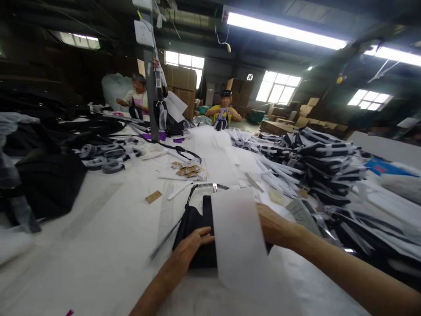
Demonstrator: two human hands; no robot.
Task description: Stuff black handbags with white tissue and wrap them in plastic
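Note:
A black fabric bag (202,259) lies on the white table in front of me, with a thin strap and a zip with a metal pull (215,188) at its far edge. My left hand (194,243) rests on the bag's left part, fingers stretched toward the middle. A blank white sheet (240,237) covers the bag's right side, its lower part slanting toward me. At the sheet's right edge is my right hand (274,226), which appears to grip it; the sheet hides most of its fingers.
Flat white sheets (213,162) lie beyond the bag, near brown paper scraps (189,170). Stacked black-and-white pieces (325,153) crowd the right; rolled grey straps (112,153) and a large black bag (49,175) are left. Two people (225,112) work across the table, beyond a post (151,87).

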